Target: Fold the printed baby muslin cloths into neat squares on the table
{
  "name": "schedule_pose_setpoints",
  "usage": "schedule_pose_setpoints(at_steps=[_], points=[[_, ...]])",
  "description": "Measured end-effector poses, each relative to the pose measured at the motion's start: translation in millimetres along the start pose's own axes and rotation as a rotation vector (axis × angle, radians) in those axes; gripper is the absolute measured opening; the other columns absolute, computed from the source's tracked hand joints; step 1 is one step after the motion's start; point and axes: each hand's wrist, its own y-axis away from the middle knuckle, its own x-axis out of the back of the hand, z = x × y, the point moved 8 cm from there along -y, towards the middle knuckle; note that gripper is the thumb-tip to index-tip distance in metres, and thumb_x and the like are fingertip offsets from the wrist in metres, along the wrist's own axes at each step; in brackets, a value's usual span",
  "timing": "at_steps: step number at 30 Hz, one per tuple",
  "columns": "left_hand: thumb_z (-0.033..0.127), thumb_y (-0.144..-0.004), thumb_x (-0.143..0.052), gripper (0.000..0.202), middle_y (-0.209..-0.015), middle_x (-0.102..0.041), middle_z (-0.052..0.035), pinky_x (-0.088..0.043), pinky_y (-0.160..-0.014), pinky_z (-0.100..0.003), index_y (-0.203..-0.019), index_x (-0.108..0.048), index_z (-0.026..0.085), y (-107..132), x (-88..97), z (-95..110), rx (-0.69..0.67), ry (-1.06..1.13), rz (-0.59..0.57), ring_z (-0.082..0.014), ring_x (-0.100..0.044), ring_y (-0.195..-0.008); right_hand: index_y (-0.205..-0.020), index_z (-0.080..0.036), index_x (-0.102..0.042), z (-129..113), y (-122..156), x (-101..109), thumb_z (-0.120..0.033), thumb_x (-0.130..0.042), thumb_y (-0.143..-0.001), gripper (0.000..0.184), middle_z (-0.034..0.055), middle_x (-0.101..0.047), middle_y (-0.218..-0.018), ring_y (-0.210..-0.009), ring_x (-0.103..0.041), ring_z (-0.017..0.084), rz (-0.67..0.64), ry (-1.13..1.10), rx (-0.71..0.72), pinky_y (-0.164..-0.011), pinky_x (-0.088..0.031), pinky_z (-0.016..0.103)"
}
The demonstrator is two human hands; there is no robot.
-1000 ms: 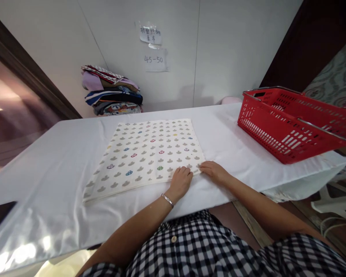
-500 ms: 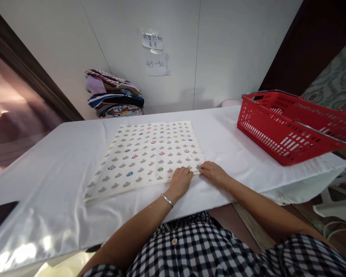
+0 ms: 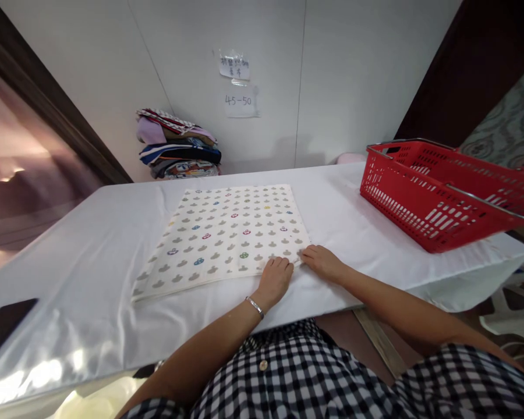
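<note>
A white cloth (image 3: 227,233) printed with grey mushroom-like shapes, a few of them coloured, lies flat on the table in a rough square, its layered near edge suggesting it is folded. My left hand (image 3: 276,279), with a bracelet on the wrist, has its fingers curled over the near edge of the cloth, close to the right corner. At that corner, my right hand (image 3: 322,262) pinches the fabric between thumb and fingers. A small gap separates the two hands. The undersides of my fingers are hidden.
A white satin cover (image 3: 91,244) drapes the table. To the right stands a red plastic basket (image 3: 402,192) with metal handles. A stack of folded fabrics (image 3: 179,145) is by the wall, below paper signs (image 3: 240,100). A dark flat object (image 3: 6,323) lies at the left edge.
The camera view has shifted slightly. Both hands stay at the near right corner of the cloth, with hardly any movement.
</note>
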Motion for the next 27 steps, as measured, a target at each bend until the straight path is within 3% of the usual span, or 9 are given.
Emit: schedule_pose_setpoints(at_steps=[5, 12, 15, 21, 27], points=[[0.018, -0.088, -0.046, 0.010, -0.086, -0.057, -0.0054, -0.035, -0.074, -0.034, -0.085, -0.056, 0.015, -4.2, -2.1, 1.6, 0.020, 0.010, -0.031, -0.0198, -0.049, -0.087, -0.089, -0.013, -0.062, 3.6, -6.6, 0.2, -0.014, -0.042, -0.089, 0.020, 0.0078, -0.061, -0.088, -0.082, -0.053, 0.019, -0.023, 0.016, 0.008, -0.071, -0.040, 0.031], [0.025, -0.088, -0.046, 0.013, -0.090, -0.058, -0.0061, -0.036, -0.074, -0.034, -0.092, -0.055, 0.016, -3.3, 3.9, 1.6, 0.095, 0.019, 0.009, -0.0202, -0.051, -0.088, -0.090, -0.015, -0.063, 15.4, -2.2, 23.0, -0.011, -0.040, -0.083, 0.024, 0.0084, -0.064, -0.088, -0.081, -0.057, 0.019, 0.159, -0.051, 0.090, -0.072, -0.043, 0.031], [0.019, -0.088, -0.043, 0.013, -0.086, -0.059, -0.0065, -0.036, -0.071, -0.033, -0.087, -0.055, 0.014, -4.1, 0.2, -0.8, 0.081, -0.004, 0.017, -0.0193, -0.053, -0.085, -0.085, -0.018, -0.063, 13.9, 2.2, 16.9, -0.012, -0.038, -0.083, 0.026, 0.0066, -0.064, -0.083, -0.075, -0.058, 0.018, 0.159, -0.030, 0.132, -0.067, -0.043, 0.030], [0.019, -0.084, -0.045, 0.014, -0.079, -0.062, -0.0045, -0.037, -0.066, -0.030, -0.093, -0.053, 0.014, -10.7, 6.6, -7.2, 0.118, 0.069, 0.087, -0.0171, -0.056, -0.077, -0.109, -0.016, -0.058, -2.8, 4.2, 14.1, -0.021, -0.036, -0.087, 0.031, 0.0110, -0.063, -0.103, -0.094, -0.058, 0.023, 0.335, 0.055, 0.139, -0.077, -0.044, 0.036], [0.022, -0.085, -0.045, 0.012, -0.081, -0.063, -0.0027, -0.038, -0.068, -0.031, -0.093, -0.053, 0.016, 3.5, 3.3, -16.9, 0.127, 0.047, 0.055, -0.0165, -0.055, -0.078, -0.107, -0.019, -0.060, 1.2, 8.3, -17.3, -0.013, -0.036, -0.082, 0.035, 0.0078, -0.066, -0.100, -0.091, -0.061, 0.021, 0.270, -0.016, 0.145, -0.078, -0.046, 0.036]])
